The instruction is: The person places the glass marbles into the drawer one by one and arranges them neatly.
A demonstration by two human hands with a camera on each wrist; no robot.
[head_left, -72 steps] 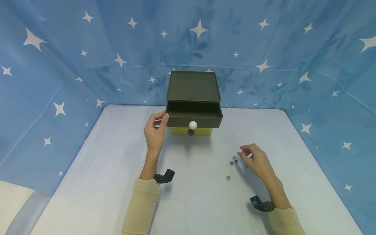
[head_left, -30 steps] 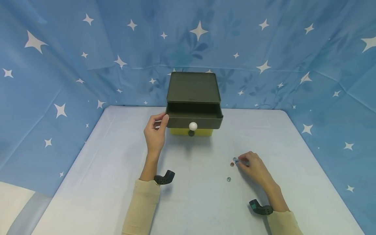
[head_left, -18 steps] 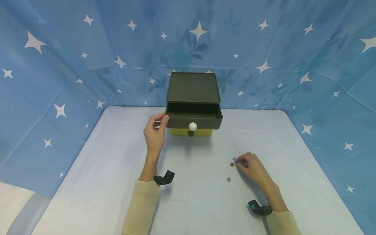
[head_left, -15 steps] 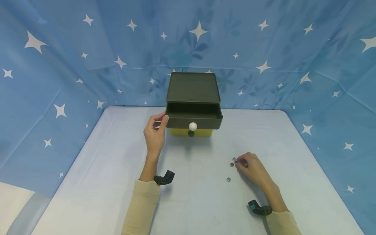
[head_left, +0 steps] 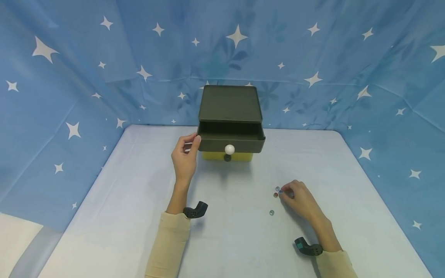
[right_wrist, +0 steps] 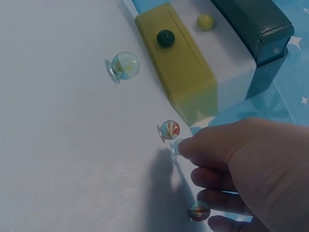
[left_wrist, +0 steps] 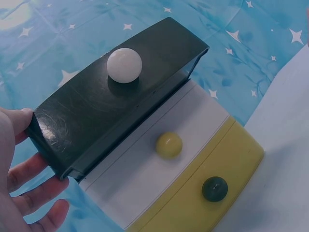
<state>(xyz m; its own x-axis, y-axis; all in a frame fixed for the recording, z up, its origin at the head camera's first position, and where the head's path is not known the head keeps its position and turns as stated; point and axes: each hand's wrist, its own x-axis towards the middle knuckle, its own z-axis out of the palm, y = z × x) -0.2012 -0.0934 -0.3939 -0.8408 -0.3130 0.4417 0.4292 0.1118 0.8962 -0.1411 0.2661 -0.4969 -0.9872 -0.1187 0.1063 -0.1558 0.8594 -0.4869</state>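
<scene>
In the head view my left hand holds the left front corner of the dark green drawer, thumb on the outside. This top drawer, with a white knob, is pulled out and looks bare inside. My right hand is low over the table, thumb and index fingertip pinching a small blue marble. The thumb hides part of that marble in the right wrist view. Close by lie a clear marble and a red-streaked marble. A brown-banded marble is beside the lower fingers.
Below the green drawer are a white drawer with a yellow knob and a yellow drawer with a dark knob. A greenish clear marble lies nearer the front of the white table. Blue star-printed cloth hangs behind and at both sides.
My right hand has come down from above the marbles, and its thumb and index finger have closed at the blue one. My left hand stays on the drawer corner.
</scene>
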